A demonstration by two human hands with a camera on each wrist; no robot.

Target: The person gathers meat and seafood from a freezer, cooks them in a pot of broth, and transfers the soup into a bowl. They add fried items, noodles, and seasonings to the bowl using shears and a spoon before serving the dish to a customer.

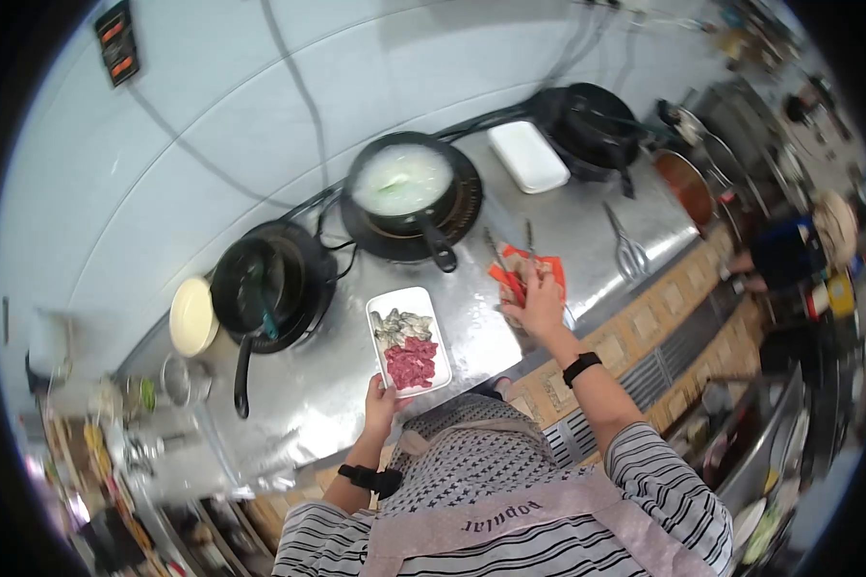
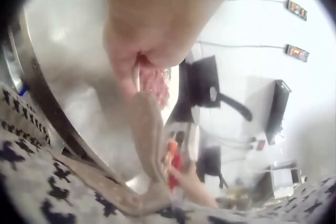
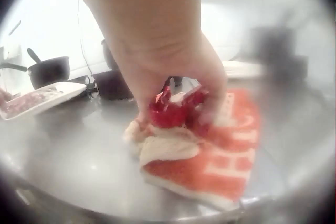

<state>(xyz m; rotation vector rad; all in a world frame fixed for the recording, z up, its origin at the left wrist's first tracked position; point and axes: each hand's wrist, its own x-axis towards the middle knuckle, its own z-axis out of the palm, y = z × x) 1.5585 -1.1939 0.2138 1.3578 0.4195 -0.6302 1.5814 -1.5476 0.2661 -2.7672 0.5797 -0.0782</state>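
My left hand (image 1: 380,409) pinches the near left edge of a white tray (image 1: 441,370). Red raw meat (image 1: 412,365) lies in its near half, greyish pieces (image 1: 401,327) in the far half. In the left wrist view the left hand (image 2: 149,40) partly covers the tray and meat (image 2: 154,85). My right hand (image 1: 541,306) is at an orange-red and white cloth (image 1: 551,272) on the counter. The right wrist view shows the right hand (image 3: 168,71) with fingers curled round a shiny red item (image 3: 170,112) above the lettered cloth (image 3: 210,171). Its full shape is hidden.
Behind the tray a pan of whitish liquid (image 1: 404,180) sits on a burner. A dark pan (image 1: 260,279) and a cream bowl (image 1: 193,317) stand left. A white container (image 1: 528,157), a black pan (image 1: 587,125) and scissors (image 1: 627,248) are right. Another person (image 1: 799,245) stands far right.
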